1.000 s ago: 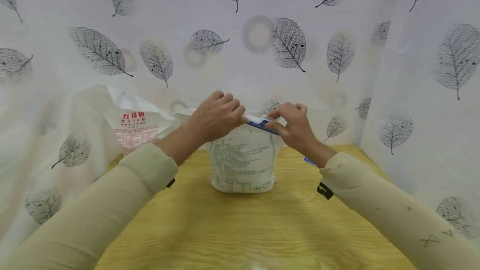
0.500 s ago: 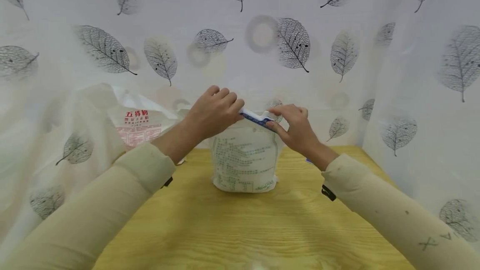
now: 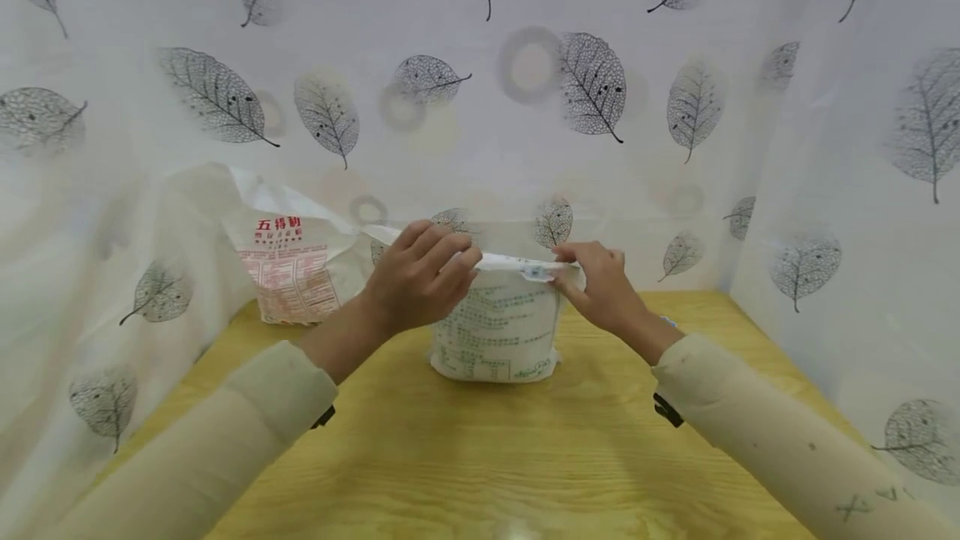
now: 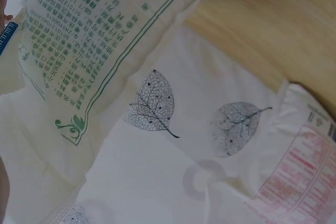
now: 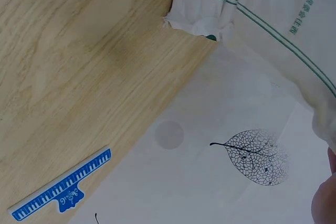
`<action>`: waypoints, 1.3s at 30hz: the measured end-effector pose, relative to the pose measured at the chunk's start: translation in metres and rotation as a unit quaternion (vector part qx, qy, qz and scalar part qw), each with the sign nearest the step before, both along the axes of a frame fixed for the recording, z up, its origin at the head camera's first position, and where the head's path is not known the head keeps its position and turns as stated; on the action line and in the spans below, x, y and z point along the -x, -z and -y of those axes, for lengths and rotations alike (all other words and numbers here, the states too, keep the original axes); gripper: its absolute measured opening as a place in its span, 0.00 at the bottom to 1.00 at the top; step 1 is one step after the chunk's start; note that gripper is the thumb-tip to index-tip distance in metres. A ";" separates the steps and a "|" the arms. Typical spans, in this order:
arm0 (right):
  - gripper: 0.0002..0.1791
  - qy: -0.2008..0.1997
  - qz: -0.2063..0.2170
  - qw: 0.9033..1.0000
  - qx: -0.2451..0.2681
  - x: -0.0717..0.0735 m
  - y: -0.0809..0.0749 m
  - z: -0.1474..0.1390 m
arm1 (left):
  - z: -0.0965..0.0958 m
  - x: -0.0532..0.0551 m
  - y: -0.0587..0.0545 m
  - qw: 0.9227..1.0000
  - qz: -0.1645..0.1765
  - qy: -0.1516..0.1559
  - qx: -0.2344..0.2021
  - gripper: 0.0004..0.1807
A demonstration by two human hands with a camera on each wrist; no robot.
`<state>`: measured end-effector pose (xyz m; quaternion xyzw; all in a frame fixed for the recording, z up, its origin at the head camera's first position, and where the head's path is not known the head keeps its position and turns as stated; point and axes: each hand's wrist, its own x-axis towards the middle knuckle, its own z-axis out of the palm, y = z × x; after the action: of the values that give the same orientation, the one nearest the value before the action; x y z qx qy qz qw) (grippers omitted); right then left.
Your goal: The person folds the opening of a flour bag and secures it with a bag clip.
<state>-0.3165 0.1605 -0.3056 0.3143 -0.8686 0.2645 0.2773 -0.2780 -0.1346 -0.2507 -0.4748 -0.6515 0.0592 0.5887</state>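
On the far left, a bag with red words [image 3: 292, 269] stands at the back of the table [image 3: 465, 457], by the leafy curtain [image 3: 420, 15]. Its top is tall and floppy, and I can see no clip on it.

Next comes the left hand [image 3: 423, 277]. Its fingers are curled over the top of the white bag [image 3: 498, 327], gripping the left end of a clip [image 3: 513, 262]. The white bag with green words stands up in the middle of the table, with the clip lying across its top edge. From the head it looks mostly white, but the left wrist view shows a bit of its blue side.

The right hand [image 3: 600, 286] pinches the other end with finger and thumb, so the two hands are apart — one at each end of the clip.

On the right, past the right wrist, a second clip [image 5: 60, 187], blue with white stripes, lies flat on the table.

I think the white bag is about half done. The clip is in place, but I can't tell if it has snapped tight. What seems left is to press it closed. The red-word bag looks undone, and maybe the second clip is for it.
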 end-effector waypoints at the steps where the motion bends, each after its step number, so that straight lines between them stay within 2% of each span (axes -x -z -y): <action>1: 0.24 -0.002 -0.001 1.000 -0.003 -0.001 0.003 -0.001 | 0.001 -0.001 0.003 1.000 -0.001 0.007 0.005 0.09; 5: 0.25 -0.008 -0.008 1.000 -0.028 -0.002 0.013 -0.006 | 0.007 -0.005 0.015 0.999 0.021 0.018 0.023 0.09; 9: 0.26 -0.007 -0.008 0.999 -0.047 -0.002 0.019 -0.009 | 0.017 -0.006 0.023 0.999 0.047 -0.002 0.022 0.15; 12: 0.29 -0.001 0.013 0.998 -0.056 -0.002 0.023 -0.012 | 0.030 -0.003 0.027 0.999 0.047 -0.023 -0.002 0.17; 15: 0.30 0.010 0.038 0.997 -0.070 -0.002 0.027 -0.014 | 0.046 0.001 0.030 0.996 0.056 -0.050 -0.044 0.16; 17: 0.30 0.013 0.053 0.996 -0.075 -0.002 0.029 -0.016 | 0.055 0.003 0.032 0.991 0.080 -0.070 -0.076 0.14; 19: 0.30 0.014 0.066 0.995 -0.075 -0.002 0.031 -0.016 | 0.063 0.003 0.036 0.983 0.116 -0.097 -0.099 0.13; 23: 0.32 0.009 0.084 0.994 -0.071 -0.004 0.033 -0.017 | 0.073 0.004 0.051 0.961 0.200 -0.152 -0.114 0.17; 26: 0.34 0.007 0.094 0.993 -0.068 -0.004 0.038 -0.017 | 0.074 0.005 0.068 0.938 0.269 -0.185 -0.118 0.25; 28: 0.35 0.006 0.102 0.993 -0.065 -0.004 0.042 -0.016 | 0.072 0.006 0.079 0.914 0.330 -0.194 -0.134 0.33; 30: 0.37 0.006 0.112 0.992 -0.063 -0.004 0.046 -0.015 | 0.070 0.007 0.089 0.881 0.402 -0.199 -0.153 0.42; 33: 0.38 0.017 0.130 0.989 -0.068 -0.006 0.055 -0.014 | 0.064 0.009 0.101 0.824 0.502 -0.204 -0.166 0.55; 35: 0.38 0.022 0.142 0.986 -0.081 -0.008 0.062 -0.013 | 0.060 0.011 0.107 0.794 0.548 -0.204 -0.167 0.59; 37: 0.38 0.026 0.150 0.983 -0.100 -0.009 0.069 -0.012 | 0.056 0.014 0.114 0.774 0.576 -0.201 -0.168 0.61; 38: 0.39 0.027 0.151 0.982 -0.108 -0.010 0.072 -0.011 | 0.053 0.016 0.117 0.770 0.583 -0.195 -0.169 0.61; 39: 0.38 0.028 0.153 0.981 -0.114 -0.010 0.075 -0.010 | 0.051 0.018 0.121 0.770 0.586 -0.191 -0.168 0.60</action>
<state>-0.3065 0.1709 -0.3810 0.2757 -0.9335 0.2008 0.1106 -0.2961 -0.1858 -0.3713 -0.1771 -0.9468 -0.2295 0.1397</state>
